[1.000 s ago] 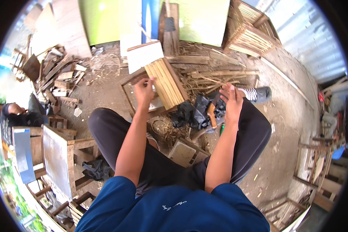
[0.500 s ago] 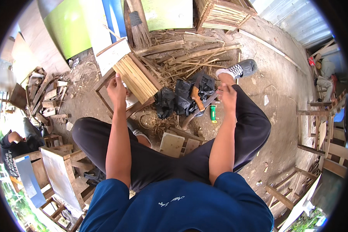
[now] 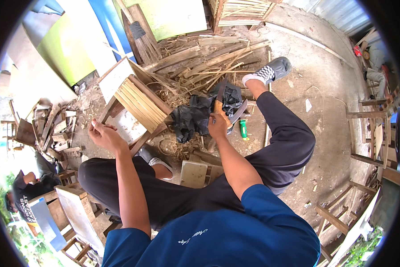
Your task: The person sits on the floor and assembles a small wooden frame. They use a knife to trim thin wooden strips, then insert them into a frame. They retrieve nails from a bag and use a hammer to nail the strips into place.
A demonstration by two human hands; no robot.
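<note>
My right hand (image 3: 217, 128) reaches down between my legs, its fingers curled against the wooden handle of a dark-bladed knife (image 3: 219, 106). The knife lies on crumpled black plastic bags (image 3: 193, 113). Beside it is a curved blade (image 3: 239, 111), partly hidden by the handle and my hand. A green-handled tool (image 3: 243, 129) lies on the ground to the right. Off to the left, my left hand (image 3: 107, 135) is raised with its fingers pinched together; whatever they may hold is too small to see. Past it, a wooden frame with bamboo slats (image 3: 140, 104) stands tilted.
Scrap wood and bamboo strips (image 3: 209, 62) cover the ground ahead, with a broom (image 3: 144, 40) behind. A wood heap (image 3: 51, 124) lies at left, near another person (image 3: 31, 189). Chair frames (image 3: 373, 138) stand at right. A low wooden piece (image 3: 193, 173) sits between my legs.
My right hand has moved left and down from beside my right knee to the knife handle. My left hand has drawn left and back, away from the bamboo slats. The view has shifted slightly.
</note>
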